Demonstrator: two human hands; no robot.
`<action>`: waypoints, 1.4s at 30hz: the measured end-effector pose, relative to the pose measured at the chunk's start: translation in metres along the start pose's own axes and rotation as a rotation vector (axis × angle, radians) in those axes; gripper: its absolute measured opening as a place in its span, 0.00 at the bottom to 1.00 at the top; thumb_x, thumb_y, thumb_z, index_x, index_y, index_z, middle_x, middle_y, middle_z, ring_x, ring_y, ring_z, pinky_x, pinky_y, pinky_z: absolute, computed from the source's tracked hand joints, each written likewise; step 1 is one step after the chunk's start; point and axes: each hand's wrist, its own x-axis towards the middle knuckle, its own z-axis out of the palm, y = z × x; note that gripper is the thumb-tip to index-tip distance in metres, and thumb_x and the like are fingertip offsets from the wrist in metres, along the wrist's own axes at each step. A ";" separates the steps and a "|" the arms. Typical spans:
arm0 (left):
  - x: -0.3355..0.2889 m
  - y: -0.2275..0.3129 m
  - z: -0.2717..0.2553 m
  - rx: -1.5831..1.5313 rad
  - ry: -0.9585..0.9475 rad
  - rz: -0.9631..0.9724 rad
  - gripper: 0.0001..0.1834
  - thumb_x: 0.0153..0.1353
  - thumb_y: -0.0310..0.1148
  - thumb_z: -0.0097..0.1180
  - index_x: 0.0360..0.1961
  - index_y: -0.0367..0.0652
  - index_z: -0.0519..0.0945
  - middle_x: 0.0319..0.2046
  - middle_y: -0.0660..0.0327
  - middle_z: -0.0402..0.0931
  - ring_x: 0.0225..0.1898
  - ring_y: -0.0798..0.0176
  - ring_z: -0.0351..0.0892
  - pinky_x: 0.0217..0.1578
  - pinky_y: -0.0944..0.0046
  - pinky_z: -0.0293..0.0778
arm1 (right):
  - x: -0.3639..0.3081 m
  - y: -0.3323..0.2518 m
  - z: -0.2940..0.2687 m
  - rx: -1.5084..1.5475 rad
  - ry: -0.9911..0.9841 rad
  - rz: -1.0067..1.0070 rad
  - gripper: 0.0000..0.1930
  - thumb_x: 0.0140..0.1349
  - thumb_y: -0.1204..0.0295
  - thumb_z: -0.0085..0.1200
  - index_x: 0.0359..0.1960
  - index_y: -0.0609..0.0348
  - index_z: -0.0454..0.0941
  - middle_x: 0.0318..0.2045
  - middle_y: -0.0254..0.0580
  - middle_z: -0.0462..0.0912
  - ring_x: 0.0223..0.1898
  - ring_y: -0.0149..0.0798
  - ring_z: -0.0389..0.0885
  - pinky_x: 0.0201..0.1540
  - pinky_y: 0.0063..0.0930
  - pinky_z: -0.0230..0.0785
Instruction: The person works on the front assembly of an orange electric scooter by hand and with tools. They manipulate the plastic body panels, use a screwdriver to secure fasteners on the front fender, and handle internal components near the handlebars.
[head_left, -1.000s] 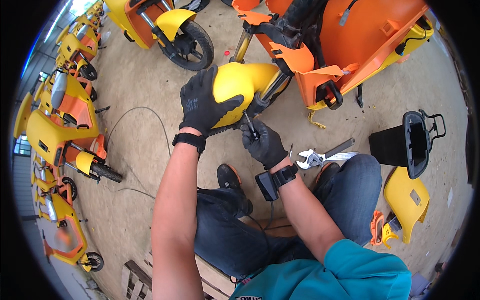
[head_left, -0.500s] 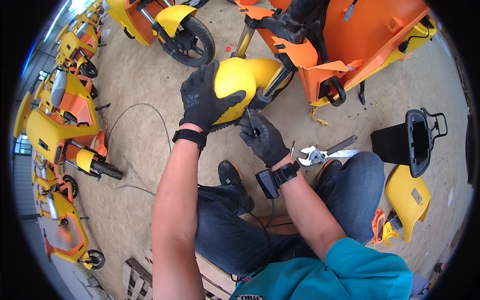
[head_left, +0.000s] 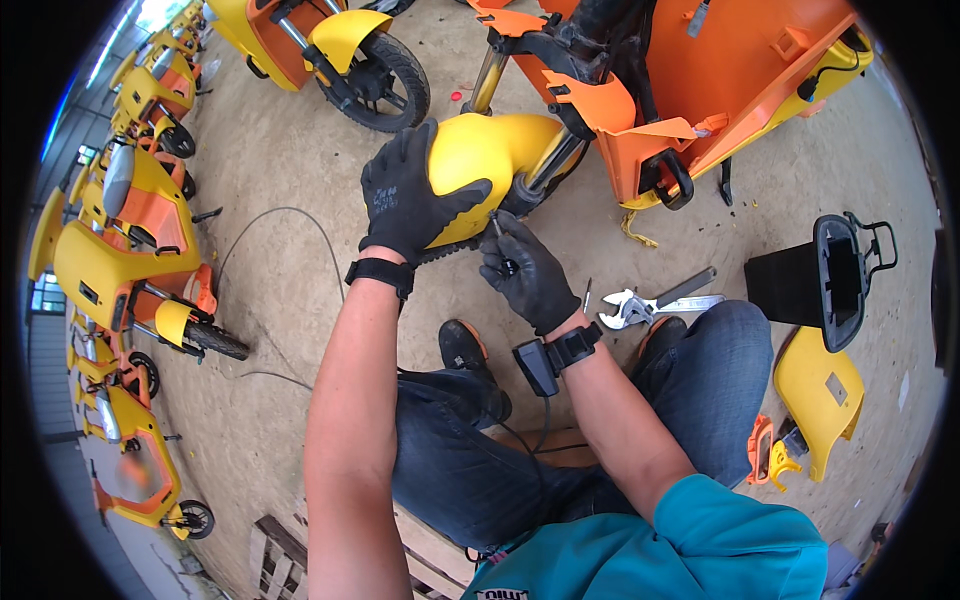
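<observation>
My left hand (head_left: pixel 402 195), in a black glove, grips the yellow front fender (head_left: pixel 478 150) of a scooter, its thumb lying across the side and the fingers over the front. Part of the black tyre (head_left: pixel 450 250) shows below that fender. Closed in a pinch, my gloved right hand (head_left: pixel 530 278) holds a small screwdriver (head_left: pixel 497 226). The thin shaft points up at the fender's lower edge beside the fork leg (head_left: pixel 550 165); most of the handle is hidden in my fingers. Whether the tip touches a screw I cannot make out.
An adjustable wrench (head_left: pixel 628 308) and other hand tools lie right of my right hand. Beyond are a black bin (head_left: pixel 790 290), a yellow panel (head_left: pixel 818 390) and an orange scooter body (head_left: pixel 740 70). Several yellow scooters (head_left: pixel 125 265) line the left. A cable (head_left: pixel 325 235) crosses the floor.
Both hands keep nearly the same places on the fender. My right hand and the screwdriver have shifted very slightly; the whole view has moved a touch.
</observation>
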 end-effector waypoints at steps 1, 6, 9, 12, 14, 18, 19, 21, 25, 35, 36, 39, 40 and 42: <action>0.000 0.000 0.000 0.001 0.004 0.002 0.53 0.44 0.67 0.66 0.66 0.46 0.67 0.59 0.52 0.71 0.62 0.47 0.67 0.62 0.45 0.58 | -0.001 0.000 0.000 0.015 -0.007 0.002 0.20 0.71 0.67 0.49 0.64 0.45 0.69 0.40 0.33 0.79 0.40 0.30 0.75 0.49 0.32 0.70; -0.001 0.004 -0.003 0.020 0.058 0.040 0.48 0.45 0.59 0.69 0.63 0.42 0.70 0.57 0.48 0.73 0.60 0.45 0.71 0.61 0.49 0.66 | 0.000 0.004 -0.010 0.114 -0.052 0.028 0.18 0.71 0.68 0.49 0.62 0.45 0.71 0.39 0.32 0.78 0.40 0.29 0.74 0.48 0.31 0.69; 0.000 0.006 -0.005 0.007 0.047 0.036 0.48 0.45 0.59 0.70 0.62 0.41 0.70 0.57 0.48 0.73 0.60 0.45 0.71 0.60 0.49 0.66 | 0.003 0.006 -0.017 0.180 -0.139 0.055 0.18 0.71 0.69 0.49 0.62 0.45 0.72 0.39 0.31 0.78 0.40 0.30 0.74 0.47 0.31 0.69; 0.000 0.001 -0.005 -0.014 0.032 0.023 0.51 0.44 0.65 0.67 0.64 0.44 0.69 0.57 0.48 0.72 0.59 0.45 0.70 0.59 0.45 0.64 | -0.004 0.002 -0.012 0.191 -0.171 0.075 0.18 0.71 0.69 0.50 0.61 0.45 0.73 0.39 0.31 0.78 0.39 0.30 0.74 0.47 0.30 0.70; -0.001 -0.003 -0.003 -0.015 0.037 0.025 0.52 0.44 0.68 0.65 0.64 0.45 0.69 0.57 0.48 0.72 0.59 0.44 0.70 0.58 0.43 0.62 | -0.012 0.000 -0.007 0.176 -0.162 0.077 0.18 0.70 0.69 0.50 0.61 0.45 0.73 0.39 0.31 0.78 0.39 0.30 0.75 0.46 0.30 0.70; -0.007 -0.007 0.004 0.014 0.067 0.046 0.53 0.44 0.70 0.64 0.65 0.46 0.69 0.58 0.47 0.71 0.59 0.44 0.70 0.57 0.40 0.62 | -0.026 -0.016 0.007 0.123 -0.110 0.089 0.18 0.70 0.69 0.50 0.61 0.43 0.73 0.40 0.30 0.78 0.39 0.29 0.75 0.46 0.29 0.71; -0.007 -0.006 0.004 0.011 0.078 0.049 0.53 0.44 0.70 0.64 0.65 0.47 0.68 0.58 0.47 0.71 0.59 0.44 0.70 0.56 0.40 0.62 | -0.025 -0.018 0.002 0.143 -0.196 0.067 0.19 0.70 0.70 0.50 0.62 0.42 0.72 0.41 0.31 0.78 0.39 0.30 0.76 0.46 0.29 0.71; -0.005 0.003 -0.007 0.046 0.095 0.074 0.49 0.45 0.64 0.67 0.62 0.42 0.71 0.54 0.49 0.75 0.56 0.46 0.73 0.55 0.46 0.67 | -0.028 -0.029 0.007 0.132 -0.208 0.052 0.20 0.70 0.70 0.49 0.64 0.42 0.71 0.42 0.33 0.79 0.40 0.31 0.77 0.47 0.31 0.72; -0.009 0.002 -0.011 0.033 0.084 0.006 0.49 0.48 0.64 0.65 0.65 0.43 0.69 0.57 0.48 0.72 0.59 0.44 0.69 0.58 0.43 0.61 | -0.039 -0.046 0.019 0.107 -0.253 0.039 0.21 0.71 0.72 0.48 0.65 0.44 0.70 0.43 0.37 0.79 0.42 0.32 0.77 0.49 0.32 0.73; 0.000 0.043 -0.049 -0.198 0.265 -0.003 0.43 0.56 0.54 0.63 0.64 0.35 0.67 0.53 0.41 0.73 0.55 0.41 0.73 0.56 0.50 0.68 | -0.092 -0.124 0.051 -0.032 -0.142 0.004 0.21 0.70 0.74 0.49 0.64 0.48 0.70 0.43 0.42 0.81 0.39 0.34 0.78 0.45 0.31 0.72; -0.001 0.057 -0.057 -0.320 0.270 -0.010 0.41 0.57 0.53 0.64 0.63 0.35 0.69 0.48 0.44 0.75 0.49 0.44 0.76 0.51 0.53 0.71 | -0.099 -0.134 0.052 -0.075 -0.136 -0.004 0.21 0.70 0.74 0.49 0.65 0.48 0.69 0.43 0.42 0.81 0.39 0.33 0.78 0.45 0.31 0.72; -0.007 0.098 -0.076 -0.568 0.112 -0.010 0.35 0.59 0.50 0.63 0.62 0.38 0.71 0.33 0.52 0.79 0.34 0.52 0.81 0.37 0.59 0.75 | -0.118 -0.165 0.055 -0.166 -0.095 -0.060 0.23 0.70 0.73 0.48 0.66 0.49 0.67 0.42 0.43 0.80 0.38 0.33 0.78 0.44 0.31 0.73; -0.011 0.106 -0.079 -0.619 0.059 0.021 0.33 0.61 0.48 0.62 0.62 0.40 0.72 0.30 0.56 0.79 0.31 0.55 0.80 0.35 0.59 0.74 | -0.121 -0.168 0.059 -0.191 -0.100 -0.056 0.23 0.70 0.73 0.48 0.67 0.48 0.67 0.42 0.43 0.80 0.38 0.33 0.78 0.44 0.31 0.73; -0.018 0.119 -0.086 -0.723 -0.088 0.059 0.30 0.63 0.49 0.59 0.59 0.39 0.73 0.33 0.53 0.80 0.35 0.53 0.81 0.37 0.56 0.75 | -0.125 -0.172 0.067 -0.246 -0.099 -0.045 0.23 0.71 0.73 0.47 0.67 0.49 0.66 0.42 0.42 0.80 0.38 0.33 0.78 0.43 0.30 0.73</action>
